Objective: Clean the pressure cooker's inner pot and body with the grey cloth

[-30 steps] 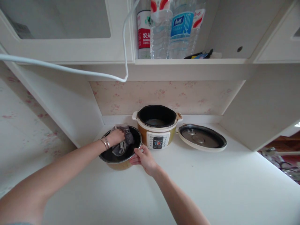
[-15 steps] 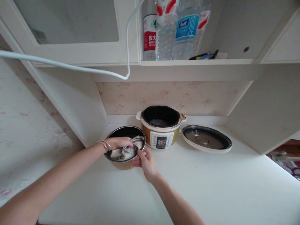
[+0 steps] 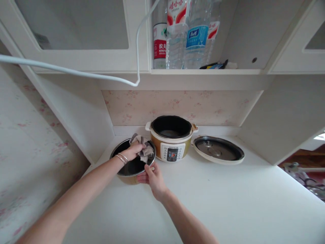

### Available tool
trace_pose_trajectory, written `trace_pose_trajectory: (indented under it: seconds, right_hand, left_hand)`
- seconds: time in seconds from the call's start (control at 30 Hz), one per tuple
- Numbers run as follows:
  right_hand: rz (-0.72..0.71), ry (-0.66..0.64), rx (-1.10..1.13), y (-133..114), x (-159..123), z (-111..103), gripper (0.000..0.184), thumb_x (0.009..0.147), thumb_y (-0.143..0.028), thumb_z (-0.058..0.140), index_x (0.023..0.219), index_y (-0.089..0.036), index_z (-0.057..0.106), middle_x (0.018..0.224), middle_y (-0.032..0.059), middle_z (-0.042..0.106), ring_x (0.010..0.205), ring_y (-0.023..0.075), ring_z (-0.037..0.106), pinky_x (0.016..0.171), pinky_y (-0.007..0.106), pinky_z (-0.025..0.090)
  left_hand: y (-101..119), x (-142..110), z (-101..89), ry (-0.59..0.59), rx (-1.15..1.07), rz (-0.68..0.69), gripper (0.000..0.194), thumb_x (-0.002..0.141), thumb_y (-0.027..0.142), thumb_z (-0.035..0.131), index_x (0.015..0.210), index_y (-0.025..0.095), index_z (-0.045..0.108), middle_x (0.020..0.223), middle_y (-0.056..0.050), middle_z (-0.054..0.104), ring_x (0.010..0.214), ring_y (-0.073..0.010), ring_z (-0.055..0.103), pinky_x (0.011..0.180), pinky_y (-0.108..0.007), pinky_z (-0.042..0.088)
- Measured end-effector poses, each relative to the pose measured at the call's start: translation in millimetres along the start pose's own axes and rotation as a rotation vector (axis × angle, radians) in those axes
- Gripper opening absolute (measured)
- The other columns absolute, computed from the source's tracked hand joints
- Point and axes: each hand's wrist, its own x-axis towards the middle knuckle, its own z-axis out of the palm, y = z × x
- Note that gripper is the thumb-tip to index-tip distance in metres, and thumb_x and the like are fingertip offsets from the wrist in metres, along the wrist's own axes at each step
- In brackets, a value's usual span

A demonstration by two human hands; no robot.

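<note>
My left hand (image 3: 135,151), with bracelets at the wrist, is closed on a crumpled grey and white cloth (image 3: 146,153) inside the far right part of a dark-lined inner pot (image 3: 122,145). The pot has a shiny rim and a gold outside, and it tilts slightly toward me. My right hand (image 3: 154,179) grips its near right edge, thumb at the rim and fingers under the outer wall. Just to the right stands a gold and white electric cooker (image 3: 157,145) with its top uncovered and a dark cavity showing.
Right of the cooker, a detached lid (image 3: 218,150) lies with its inner side up on the white counter (image 3: 203,203). Several plastic bottles (image 3: 175,44) stand on the shelf above. A white cable-like arm (image 3: 101,77) crosses the upper left, close to the camera.
My left hand has moved the cloth from the near side of the pot up toward its far right wall. My right hand keeps its grip on the rim. The view has shifted slightly.
</note>
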Motion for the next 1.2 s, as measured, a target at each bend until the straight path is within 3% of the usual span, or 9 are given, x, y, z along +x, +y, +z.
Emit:
trace_pose_trajectory:
  seconds: [0.13, 0.37, 0.43, 0.6, 0.7, 0.9, 1.03, 1.1, 1.2]
  right_hand:
    - [0.006, -0.037, 0.001, -2, 0, -2, 0.046, 0.074, -0.055, 0.065, 0.089, -0.025, 0.034, 0.059, -0.0028, 0.065, 0.056, 0.0190, 0.067, 0.052, 0.027, 0.051]
    - [0.001, -0.057, -0.004, -3, 1, -5, 0.046, 0.076, -0.054, 0.065, 0.089, -0.024, 0.033, 0.060, -0.0013, 0.067, 0.057, 0.0188, 0.068, 0.053, 0.027, 0.051]
    - [0.001, -0.056, -0.007, -4, 1, -5, 0.047, 0.075, -0.055, 0.065, 0.088, -0.024, 0.033, 0.060, -0.0010, 0.067, 0.055, 0.0190, 0.068, 0.052, 0.027, 0.051]
    - [-0.006, -0.049, -0.014, -4, 2, -4, 0.049, 0.074, -0.057, 0.066, 0.087, -0.024, 0.032, 0.059, 0.0002, 0.068, 0.053, 0.0189, 0.067, 0.052, 0.028, 0.051]
    - [-0.005, -0.067, -0.020, -6, 1, -4, 0.049, 0.074, -0.057, 0.066, 0.087, -0.023, 0.033, 0.060, 0.0013, 0.069, 0.052, 0.0174, 0.066, 0.054, 0.028, 0.052]
    - [-0.001, -0.070, -0.039, -9, 1, -5, 0.051, 0.072, -0.058, 0.067, 0.087, -0.023, 0.034, 0.061, 0.0016, 0.069, 0.047, 0.0152, 0.063, 0.051, 0.026, 0.050]
    - [-0.026, -0.042, -0.020, -5, 2, -4, 0.048, 0.073, -0.057, 0.066, 0.087, -0.023, 0.034, 0.060, 0.0002, 0.068, 0.044, 0.0145, 0.061, 0.048, 0.024, 0.047]
    - [-0.037, -0.029, -0.008, -3, 2, -3, 0.045, 0.074, -0.055, 0.065, 0.085, -0.023, 0.034, 0.058, -0.0006, 0.067, 0.047, 0.0155, 0.063, 0.049, 0.025, 0.048]
    - [-0.057, 0.022, 0.010, -3, 5, 0, 0.044, 0.074, -0.054, 0.065, 0.084, -0.024, 0.035, 0.055, -0.0023, 0.065, 0.051, 0.0182, 0.065, 0.050, 0.026, 0.049]
  left_hand:
    - [-1, -22, -23.6, -0.263, 0.324, 0.110, 0.034, 0.055, 0.005, 0.060, 0.088, 0.013, 0.064, 0.075, -0.002, 0.067, 0.064, -0.0149, 0.060, 0.056, -0.021, 0.046]
    - [27, -45, -65.6, -0.737, 1.121, 0.301, 0.016, 0.055, 0.007, 0.061, 0.062, 0.020, 0.068, 0.059, 0.002, 0.065, 0.057, -0.0150, 0.055, 0.060, -0.022, 0.043]
    - [30, -45, -76.7, -0.703, 1.431, 0.419, 0.015, 0.058, 0.007, 0.062, 0.058, 0.020, 0.067, 0.054, 0.001, 0.062, 0.055, -0.0159, 0.055, 0.061, -0.024, 0.043]
    - [20, -20, -87.5, -0.397, 2.051, 0.874, 0.022, 0.070, 0.002, 0.057, 0.058, 0.017, 0.067, 0.062, -0.008, 0.066, 0.069, -0.0207, 0.061, 0.078, -0.033, 0.044]
    - [18, -2, -79.6, -0.412, 2.058, 1.019, 0.021, 0.076, 0.003, 0.054, 0.070, 0.016, 0.069, 0.078, -0.010, 0.068, 0.085, -0.0222, 0.061, 0.089, -0.035, 0.040]
    - [34, 11, -47.7, -0.620, 1.950, 1.570, 0.025, 0.090, 0.011, 0.043, 0.089, 0.018, 0.068, 0.095, -0.008, 0.067, 0.101, -0.0194, 0.056, 0.102, -0.034, 0.033]
    - [35, 16, -41.2, -0.567, 1.886, 1.572, 0.025, 0.091, 0.011, 0.045, 0.098, 0.018, 0.067, 0.098, -0.009, 0.068, 0.104, -0.0183, 0.056, 0.100, -0.032, 0.035]
    - [30, 17, -47.1, -0.512, 1.901, 1.433, 0.023, 0.089, 0.012, 0.048, 0.098, 0.016, 0.068, 0.097, -0.011, 0.068, 0.101, -0.0196, 0.059, 0.095, -0.033, 0.038]
    - [23, 10, -60.1, -0.376, 1.975, 1.063, 0.018, 0.083, 0.013, 0.053, 0.088, 0.013, 0.071, 0.086, -0.015, 0.069, 0.089, -0.0238, 0.063, 0.084, -0.035, 0.043]
